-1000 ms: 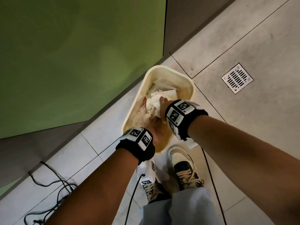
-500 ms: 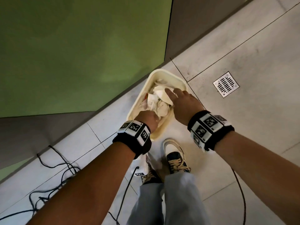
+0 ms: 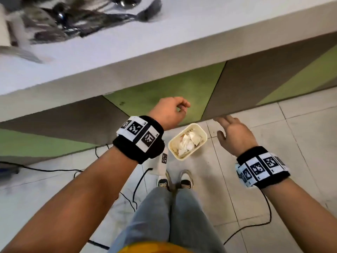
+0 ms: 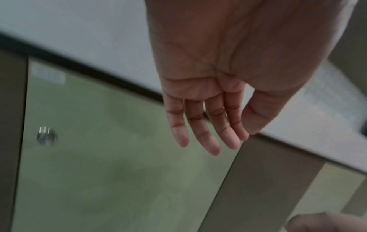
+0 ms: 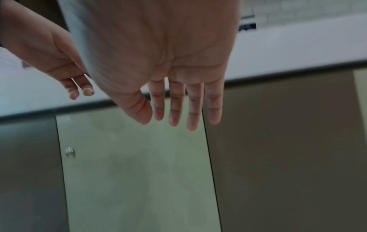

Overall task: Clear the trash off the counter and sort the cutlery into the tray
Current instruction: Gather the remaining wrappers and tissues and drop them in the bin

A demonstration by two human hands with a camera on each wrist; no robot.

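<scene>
A cream bin [image 3: 203, 134] stands on the floor by my feet, holding crumpled white paper trash [image 3: 186, 143]. Both hands hang in the air above it, in front of the cabinet. My left hand [image 3: 170, 111] is empty with loosely relaxed fingers [image 4: 200, 135]. To its right, my right hand [image 3: 232, 133] is empty too, its fingers [image 5: 184, 108] straight. Blurred metal cutlery [image 3: 76, 21] lies in a heap on the white counter [image 3: 164, 35] at the upper left.
Green and grey cabinet doors [image 3: 164, 88] run below the counter, one with a small metal knob [image 4: 46, 136]. Black cables [image 3: 135, 194] trail over the tiled floor around my shoes [image 3: 175, 181]. A white object [image 3: 5, 24] sits at the counter's left edge.
Both hands have come up out of the bin, leaving the paper trash inside. The view has risen from the floor, and the counter with the cutlery now shows.
</scene>
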